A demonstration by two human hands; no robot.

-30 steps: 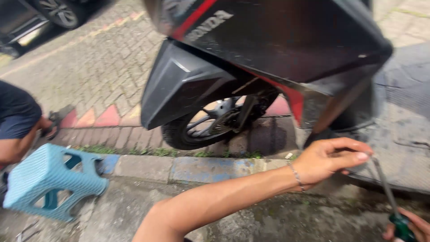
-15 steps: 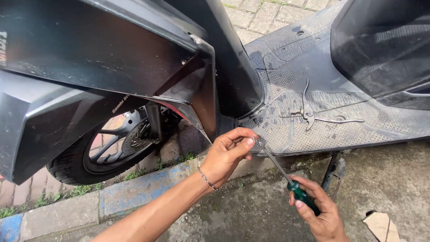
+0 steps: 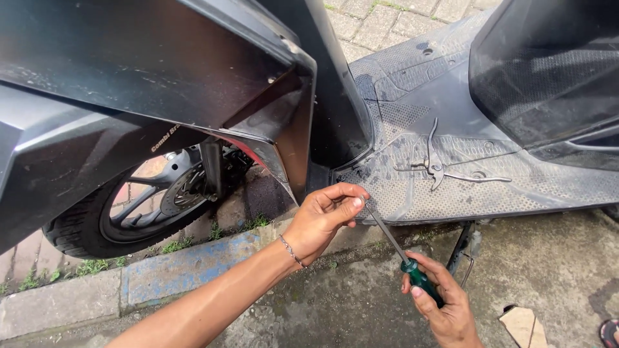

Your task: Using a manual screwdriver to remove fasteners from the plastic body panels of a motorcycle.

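A dark grey scooter stands in front of me, its textured footboard point(image 3: 412, 193) just ahead of my hands. My right hand point(image 3: 442, 306) grips the green handle of a screwdriver point(image 3: 396, 248), whose metal shaft slants up-left to the footboard's lower left edge. My left hand point(image 3: 325, 216), with a thin bracelet on its wrist, pinches the shaft near the tip, fingers against the panel edge. The tip itself is hidden by my fingers. A pair of pliers point(image 3: 435, 164) lies on the footboard.
The scooter's front wheel point(image 3: 138, 209) rests by a grey and blue kerb point(image 3: 167, 274) with grass tufts. The side stand point(image 3: 464, 248) hangs below the footboard. A piece of cardboard point(image 3: 522, 325) lies on the wet concrete at lower right. Paving bricks lie beyond.
The view swung from the scooter's front and a blue stool to the footboard. My left hand came to the screwdriver shaft, and both hands have stayed at the footboard edge since.
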